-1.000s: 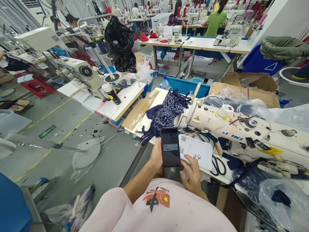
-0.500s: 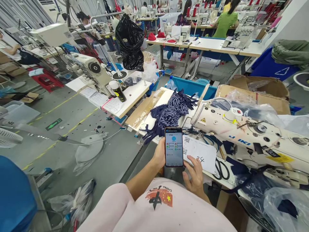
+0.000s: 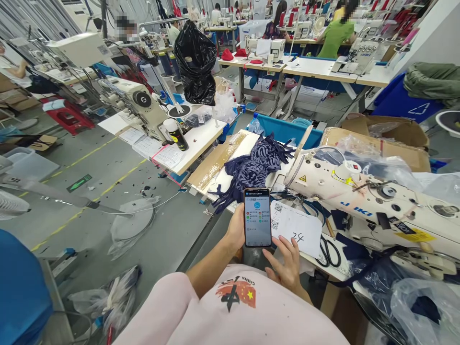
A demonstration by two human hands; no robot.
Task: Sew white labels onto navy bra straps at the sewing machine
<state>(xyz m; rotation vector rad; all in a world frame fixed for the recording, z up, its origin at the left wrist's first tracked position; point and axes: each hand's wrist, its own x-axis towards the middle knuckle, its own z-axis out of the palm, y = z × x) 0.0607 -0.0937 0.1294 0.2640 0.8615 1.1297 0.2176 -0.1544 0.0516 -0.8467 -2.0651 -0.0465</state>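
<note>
light: bright, even | shadows: soft | focus: sharp | edges: wide-angle bending

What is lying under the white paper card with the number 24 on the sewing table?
The paper card lies on the sewing table, with black scissors at its right edge. The phone in the left hand covers its left edge; what lies beneath cannot be seen.

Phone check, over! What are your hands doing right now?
Left hand holds phone, screen lit. Right hand open beside it, near white card. Scissors and sewing machine close by.
</note>
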